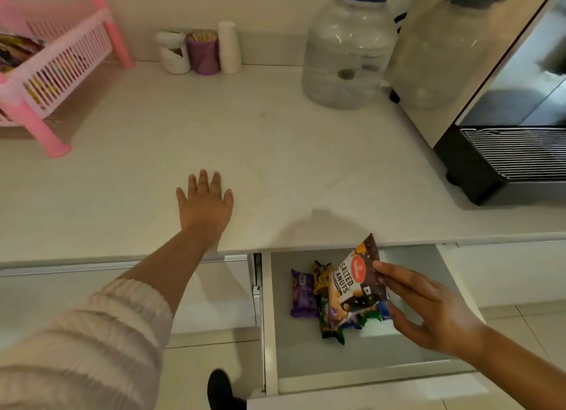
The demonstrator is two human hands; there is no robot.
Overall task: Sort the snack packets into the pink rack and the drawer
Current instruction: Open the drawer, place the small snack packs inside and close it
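My right hand [428, 311] grips a salted peanuts packet [358, 279] by its right edge, holding it tilted just above the open drawer [271, 317] under the counter. Several snack packets lie inside the drawer, among them a purple packet [301, 293] and a green packet [330, 327]. My left hand [205, 201] rests flat on the white counter [275, 152] with fingers spread, holding nothing. The pink rack [66, 62] stands at the far left of the counter, and snack packets [16, 51] lie in its upper tray.
A large water bottle [349, 51] and a coffee machine [502, 103] stand at the back right. A white jar [173, 52], a purple cup of sticks [203, 52] and stacked paper cups [229, 46] line the wall. A dark shoe [220, 391] shows on the floor.
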